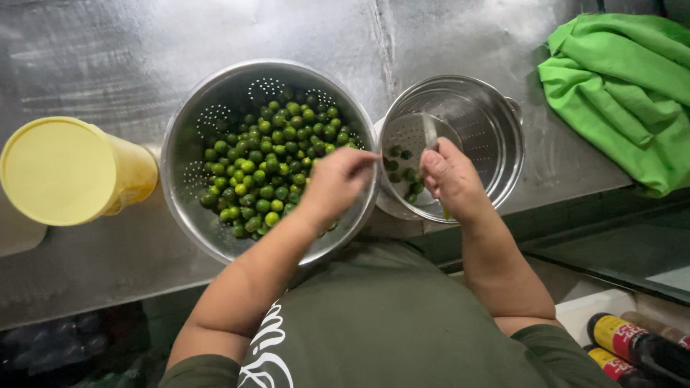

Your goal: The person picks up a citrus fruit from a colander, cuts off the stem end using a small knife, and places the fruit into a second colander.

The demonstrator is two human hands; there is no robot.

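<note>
The left hand hovers over the big colander of green calamansi, fingers pinching something small, likely one fruit. The right hand grips a knife above the smaller strainer pot. Best to cut away from the fingertips, over that pot.

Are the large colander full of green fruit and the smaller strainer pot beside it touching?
Cannot tell. In the head view the large colander and the smaller strainer pot come rim to rim, but the left hand covers that spot.
</note>
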